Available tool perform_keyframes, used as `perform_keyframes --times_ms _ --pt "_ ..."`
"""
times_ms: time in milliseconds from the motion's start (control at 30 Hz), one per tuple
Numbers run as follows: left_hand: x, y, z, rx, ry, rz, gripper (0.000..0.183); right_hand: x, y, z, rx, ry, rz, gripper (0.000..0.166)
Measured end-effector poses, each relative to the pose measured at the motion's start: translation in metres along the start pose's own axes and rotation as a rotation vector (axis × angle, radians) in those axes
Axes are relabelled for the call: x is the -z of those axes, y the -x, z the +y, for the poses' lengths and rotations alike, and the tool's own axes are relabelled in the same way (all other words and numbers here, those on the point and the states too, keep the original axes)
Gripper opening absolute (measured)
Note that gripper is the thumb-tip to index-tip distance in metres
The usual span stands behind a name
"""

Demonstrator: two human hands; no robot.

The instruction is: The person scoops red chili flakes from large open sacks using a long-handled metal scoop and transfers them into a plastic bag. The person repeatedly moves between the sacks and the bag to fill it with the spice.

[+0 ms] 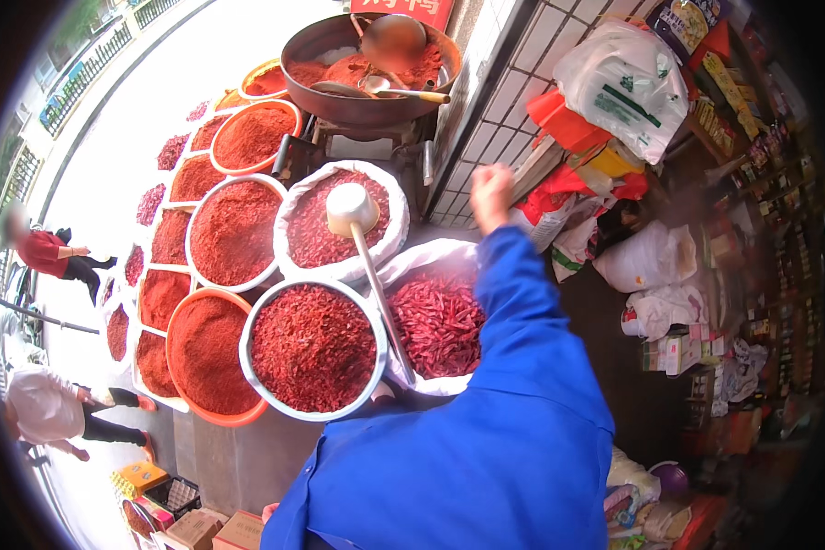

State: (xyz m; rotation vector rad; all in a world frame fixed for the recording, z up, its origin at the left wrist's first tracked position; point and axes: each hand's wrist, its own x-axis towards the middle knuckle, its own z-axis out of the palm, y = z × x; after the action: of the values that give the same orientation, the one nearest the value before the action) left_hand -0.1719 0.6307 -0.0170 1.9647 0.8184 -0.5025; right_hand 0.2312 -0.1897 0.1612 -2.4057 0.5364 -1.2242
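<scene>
My right hand (491, 196) reaches forward with curled fingers, in front of the white-tiled wall (481, 144) and beside stacked bags. It is blurred, and whether it grips anything does not show. Only a sliver of my left hand (269, 511) appears at my side. Below my right forearm is a white sack of dried red chillies (436, 316). A long-handled metal ladle (354, 210) rests cup-first on a sack of chilli pieces (309, 227), its handle slanting toward me. Closest on the left stands a pale basin of coarse chilli flakes (313, 347).
Basins of ground chilli (213, 357) and white trays (165, 299) line the left. A large wok (364, 106) of red powder stands ahead. Plastic bags (622, 89) and packed shelves (784, 240) lie right; cardboard boxes (240, 533) lower left. Two people (48, 405) are outside.
</scene>
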Motion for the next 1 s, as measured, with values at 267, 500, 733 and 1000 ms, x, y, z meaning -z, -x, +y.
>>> perform_keyframes --times_ms 267,500,733,1000 --pt "-0.015 -0.007 0.005 -0.083 -0.046 -0.04 0.008 0.122 -0.169 0.046 -0.281 0.458 0.119 0.049" --pt "-0.024 -0.001 0.074 -0.053 -0.031 -0.163 0.007 0.141 -0.193 0.101 -0.038 0.48 0.102 0.014" --pt "-0.048 0.029 0.187 -0.041 0.014 -0.208 0.005 0.158 -0.198 0.101 -0.182 0.196 0.15 0.014" --pt "-0.077 0.024 0.238 -0.224 0.077 -0.282 0.003 0.171 -0.172 0.035 0.167 0.331 -0.459 0.01"
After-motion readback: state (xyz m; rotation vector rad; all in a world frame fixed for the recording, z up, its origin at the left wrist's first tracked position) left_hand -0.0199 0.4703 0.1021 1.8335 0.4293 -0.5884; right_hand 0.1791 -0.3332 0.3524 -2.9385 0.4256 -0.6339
